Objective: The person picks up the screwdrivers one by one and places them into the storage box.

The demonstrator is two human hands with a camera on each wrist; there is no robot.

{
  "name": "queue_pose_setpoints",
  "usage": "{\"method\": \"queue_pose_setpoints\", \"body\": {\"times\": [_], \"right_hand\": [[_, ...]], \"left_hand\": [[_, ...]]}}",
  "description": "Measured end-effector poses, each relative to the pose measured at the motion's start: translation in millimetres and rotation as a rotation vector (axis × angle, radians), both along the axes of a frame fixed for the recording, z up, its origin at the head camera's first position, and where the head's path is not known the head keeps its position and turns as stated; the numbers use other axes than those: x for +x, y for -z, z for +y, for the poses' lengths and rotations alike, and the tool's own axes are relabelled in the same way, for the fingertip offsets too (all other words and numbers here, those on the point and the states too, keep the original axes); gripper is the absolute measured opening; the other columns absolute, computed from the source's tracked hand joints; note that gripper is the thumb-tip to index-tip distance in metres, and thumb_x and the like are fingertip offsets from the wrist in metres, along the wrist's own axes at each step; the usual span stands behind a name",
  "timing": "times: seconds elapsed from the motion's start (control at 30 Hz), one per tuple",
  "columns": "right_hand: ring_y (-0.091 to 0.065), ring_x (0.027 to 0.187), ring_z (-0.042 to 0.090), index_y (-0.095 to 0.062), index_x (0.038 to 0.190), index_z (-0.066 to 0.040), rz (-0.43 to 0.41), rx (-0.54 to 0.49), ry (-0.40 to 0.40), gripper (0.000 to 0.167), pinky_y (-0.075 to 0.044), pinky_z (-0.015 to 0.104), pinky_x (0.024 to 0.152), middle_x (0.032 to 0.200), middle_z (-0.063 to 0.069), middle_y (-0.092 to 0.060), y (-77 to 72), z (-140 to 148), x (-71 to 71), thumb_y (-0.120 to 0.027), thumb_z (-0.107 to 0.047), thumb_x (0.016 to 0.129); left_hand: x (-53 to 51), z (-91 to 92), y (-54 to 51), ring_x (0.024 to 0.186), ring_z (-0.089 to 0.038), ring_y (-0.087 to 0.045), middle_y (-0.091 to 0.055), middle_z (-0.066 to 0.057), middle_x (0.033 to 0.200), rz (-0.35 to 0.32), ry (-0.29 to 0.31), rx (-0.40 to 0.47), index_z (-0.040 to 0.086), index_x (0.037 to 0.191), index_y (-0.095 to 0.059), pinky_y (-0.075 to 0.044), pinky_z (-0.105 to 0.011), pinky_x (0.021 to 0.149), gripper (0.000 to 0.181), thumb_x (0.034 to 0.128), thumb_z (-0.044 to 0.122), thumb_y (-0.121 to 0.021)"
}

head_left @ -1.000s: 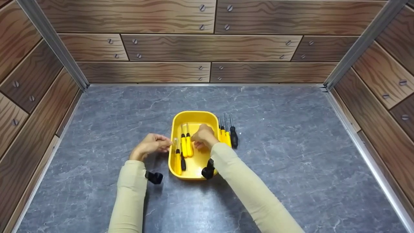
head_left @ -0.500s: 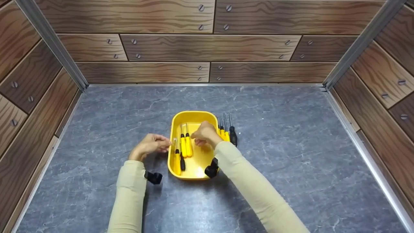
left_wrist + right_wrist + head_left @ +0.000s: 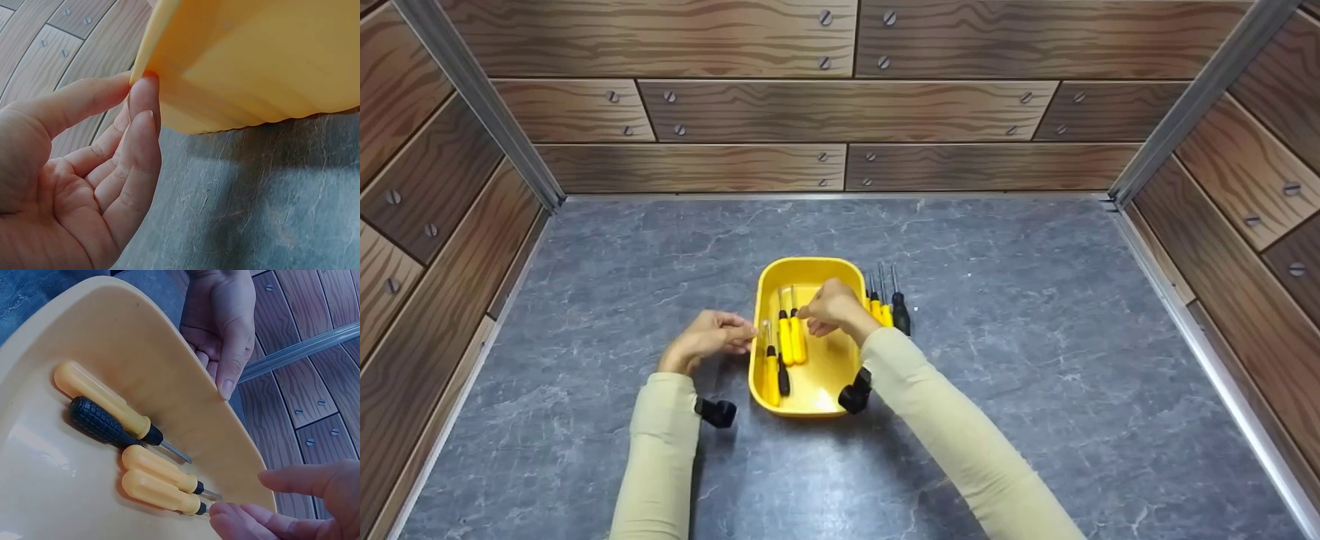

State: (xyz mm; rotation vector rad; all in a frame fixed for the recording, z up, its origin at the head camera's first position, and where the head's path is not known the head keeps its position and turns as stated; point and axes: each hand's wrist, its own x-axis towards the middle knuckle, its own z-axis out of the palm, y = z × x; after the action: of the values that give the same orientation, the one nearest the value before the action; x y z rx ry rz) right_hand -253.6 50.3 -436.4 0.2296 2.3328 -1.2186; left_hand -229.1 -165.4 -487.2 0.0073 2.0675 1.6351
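My left hand (image 3: 709, 339) (image 3: 84, 169) pinches the left rim of the yellow tray (image 3: 810, 261) (image 3: 253, 50) between thumb and fingers. Over the tray's inside is my right hand (image 3: 836, 309) (image 3: 320, 500), thumb and fingers apart around the shaft ends of two yellow-handled screwdrivers (image 3: 797, 341) (image 3: 157, 492); whether a fingertip touches a shaft I cannot tell. To their left lie another yellow-handled screwdriver (image 3: 772, 379) (image 3: 101, 396) and a black-handled one (image 3: 784, 377) (image 3: 101, 422).
Beside the tray's right wall, on the grey marbled surface (image 3: 1035, 360), stand in a row several yellow-handled screwdrivers (image 3: 886, 313) and a larger black one (image 3: 901, 315), partly hidden by my right arm. Wood-patterned walls (image 3: 945, 166) enclose the back and sides.
My right hand has moved slightly back and left toward the two yellow-handled screwdrivers, while its forearm shifted right. My left hand keeps its hold on the rim.
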Motion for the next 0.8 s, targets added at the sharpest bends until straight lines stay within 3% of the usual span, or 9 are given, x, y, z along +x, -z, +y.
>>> {"method": "queue_pose_setpoints", "body": {"times": [0.23, 0.5, 0.8], "right_hand": [[-0.06, 0.05, 0.01, -0.069, 0.102, 0.007, 0.004, -0.057, -0.034, 0.023, -0.06, 0.042, 0.084, 0.102, 0.028, -0.07, -6.2, 7, 5.7, -0.07, -0.009, 0.086], [-0.063, 0.057, 0.01, -0.069, 0.103, 0.005, 0.038, -0.069, -0.049, 0.022, -0.063, 0.035, 0.076, 0.104, 0.027, -0.071, -11.6, 24, 11.6, -0.069, -0.012, 0.088], [-0.066, 0.059, 0.01, -0.067, 0.103, 0.008, 0.057, -0.132, -0.059, 0.023, -0.063, 0.03, 0.07, 0.105, 0.03, -0.069, -12.1, 44, 15.5, -0.067, -0.01, 0.089]], "left_hand": [[0.3, 0.0, -0.7, 0.068, -0.005, -0.064, -0.067, 0.006, 0.072, 0.011, 0.004, -0.01, -0.015, 0.114, -0.06, -0.062, -0.026, 0.076, 0.034, 0.0913, 0.009, -0.063], [-0.2, -0.6, 0.8, 0.068, -0.006, -0.065, -0.069, 0.006, 0.074, 0.016, 0.014, -0.009, -0.015, 0.115, -0.06, -0.062, -0.027, 0.077, 0.035, 0.0911, 0.01, -0.063], [-0.7, 0.1, 0.2, 0.068, -0.005, -0.064, -0.067, 0.008, 0.071, 0.01, 0.012, -0.005, -0.015, 0.115, -0.059, -0.06, -0.022, 0.072, 0.034, 0.0918, 0.009, -0.062]]}}
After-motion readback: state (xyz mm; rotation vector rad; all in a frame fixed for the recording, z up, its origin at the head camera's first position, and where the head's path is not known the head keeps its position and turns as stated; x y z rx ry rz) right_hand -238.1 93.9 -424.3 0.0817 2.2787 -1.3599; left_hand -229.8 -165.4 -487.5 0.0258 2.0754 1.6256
